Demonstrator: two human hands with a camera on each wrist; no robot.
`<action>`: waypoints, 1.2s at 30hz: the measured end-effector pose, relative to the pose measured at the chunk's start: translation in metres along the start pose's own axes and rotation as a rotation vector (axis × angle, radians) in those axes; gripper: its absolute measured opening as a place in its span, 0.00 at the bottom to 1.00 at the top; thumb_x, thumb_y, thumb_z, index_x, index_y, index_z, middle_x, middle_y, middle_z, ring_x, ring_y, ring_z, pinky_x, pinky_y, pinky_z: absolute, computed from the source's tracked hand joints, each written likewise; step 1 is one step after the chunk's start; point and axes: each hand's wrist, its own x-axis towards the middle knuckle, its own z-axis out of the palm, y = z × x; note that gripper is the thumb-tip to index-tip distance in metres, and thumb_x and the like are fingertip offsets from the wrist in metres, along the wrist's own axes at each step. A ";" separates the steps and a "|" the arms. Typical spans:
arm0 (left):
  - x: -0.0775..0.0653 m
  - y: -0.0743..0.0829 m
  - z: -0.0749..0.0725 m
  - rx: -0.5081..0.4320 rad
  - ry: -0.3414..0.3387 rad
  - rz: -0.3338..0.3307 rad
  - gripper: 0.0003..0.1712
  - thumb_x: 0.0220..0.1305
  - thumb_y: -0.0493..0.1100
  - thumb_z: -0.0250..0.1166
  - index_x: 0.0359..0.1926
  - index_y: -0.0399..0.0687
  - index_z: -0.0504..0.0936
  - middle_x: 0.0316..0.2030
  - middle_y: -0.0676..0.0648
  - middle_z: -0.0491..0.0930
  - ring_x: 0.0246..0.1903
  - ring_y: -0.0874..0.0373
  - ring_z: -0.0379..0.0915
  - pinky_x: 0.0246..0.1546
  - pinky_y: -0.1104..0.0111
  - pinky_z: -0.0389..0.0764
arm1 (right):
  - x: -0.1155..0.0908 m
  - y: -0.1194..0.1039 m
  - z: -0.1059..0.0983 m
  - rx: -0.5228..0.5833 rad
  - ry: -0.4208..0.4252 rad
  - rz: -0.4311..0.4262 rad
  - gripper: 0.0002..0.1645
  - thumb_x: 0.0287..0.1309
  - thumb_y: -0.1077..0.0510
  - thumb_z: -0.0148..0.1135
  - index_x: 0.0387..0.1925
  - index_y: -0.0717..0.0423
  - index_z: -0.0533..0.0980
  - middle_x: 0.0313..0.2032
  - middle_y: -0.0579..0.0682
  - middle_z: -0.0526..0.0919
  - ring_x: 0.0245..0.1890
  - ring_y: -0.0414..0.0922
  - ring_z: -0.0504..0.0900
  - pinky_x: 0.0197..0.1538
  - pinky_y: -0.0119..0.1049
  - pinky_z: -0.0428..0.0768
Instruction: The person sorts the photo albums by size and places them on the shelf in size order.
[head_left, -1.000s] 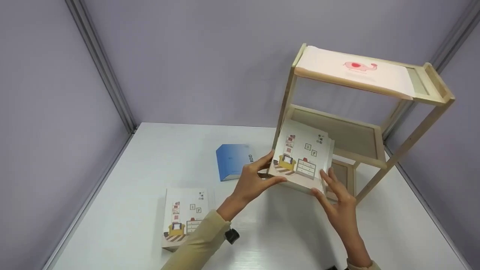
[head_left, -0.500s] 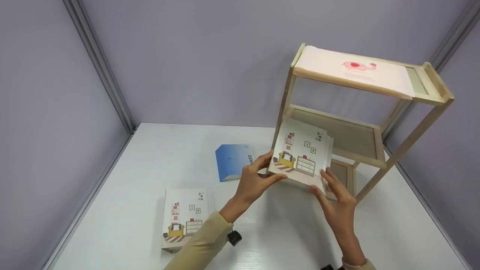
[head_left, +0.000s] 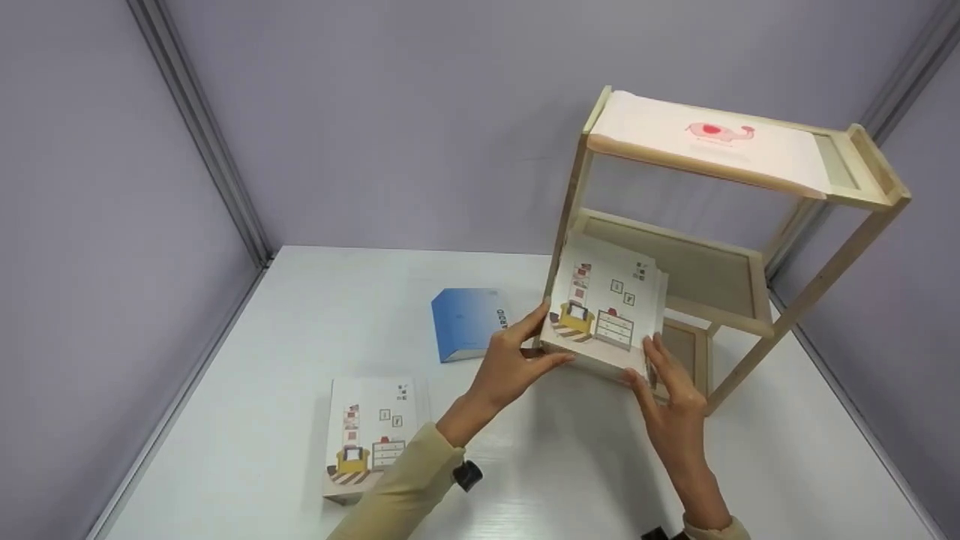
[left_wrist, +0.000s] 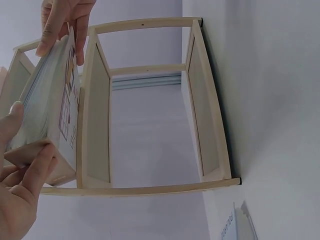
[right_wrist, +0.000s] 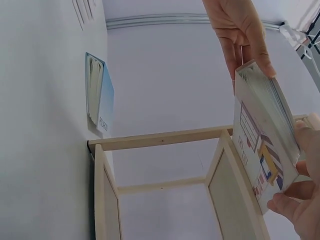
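Note:
A thick white book (head_left: 600,300), its cover printed with a yellow armchair and a drawer chest, is held tilted at the front of the wooden rack's middle shelf (head_left: 682,262). My left hand (head_left: 510,364) grips its lower left corner, thumb at the near edge. At the lower right corner my right hand (head_left: 675,409) pinches it between thumb and fingers. The left wrist view shows the page edges (left_wrist: 42,100) between both hands. In the right wrist view the book (right_wrist: 260,135) leans against the shelf's front rail (right_wrist: 242,180). Whether its far end rests on the shelf is hard to tell.
A matching white book (head_left: 375,427) lies on the white table (head_left: 262,360) at the front left, partly behind my left sleeve. Farther back lies a blue book (head_left: 465,322). The rack's top (head_left: 705,142) bears a white cloth with a pink elephant. Walls enclose the table.
The book has shifted very slightly upward, and its near edge shows a little more. My right hand has moved slightly with it. Both hands keep their hold.

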 end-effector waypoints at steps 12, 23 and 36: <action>0.000 -0.003 -0.002 0.082 -0.047 0.077 0.45 0.56 0.34 0.66 0.70 0.43 0.52 0.64 0.42 0.64 0.59 0.55 0.67 0.44 0.79 0.76 | 0.000 0.006 -0.004 -0.085 -0.080 -0.074 0.47 0.39 0.67 0.74 0.64 0.52 0.66 0.62 0.59 0.69 0.58 0.59 0.70 0.50 0.43 0.73; 0.000 -0.002 -0.001 0.051 -0.050 0.107 0.43 0.56 0.30 0.64 0.70 0.46 0.55 0.66 0.43 0.60 0.60 0.55 0.66 0.45 0.78 0.76 | 0.004 0.006 -0.006 -0.028 -0.057 -0.089 0.45 0.39 0.70 0.73 0.63 0.54 0.68 0.59 0.59 0.73 0.56 0.60 0.70 0.51 0.54 0.73; 0.004 -0.003 0.001 0.058 0.032 0.156 0.42 0.56 0.32 0.65 0.69 0.42 0.56 0.65 0.40 0.62 0.58 0.53 0.68 0.46 0.77 0.75 | 0.011 0.002 -0.002 -0.046 0.068 -0.119 0.39 0.38 0.68 0.74 0.57 0.54 0.74 0.55 0.55 0.77 0.52 0.55 0.73 0.54 0.18 0.65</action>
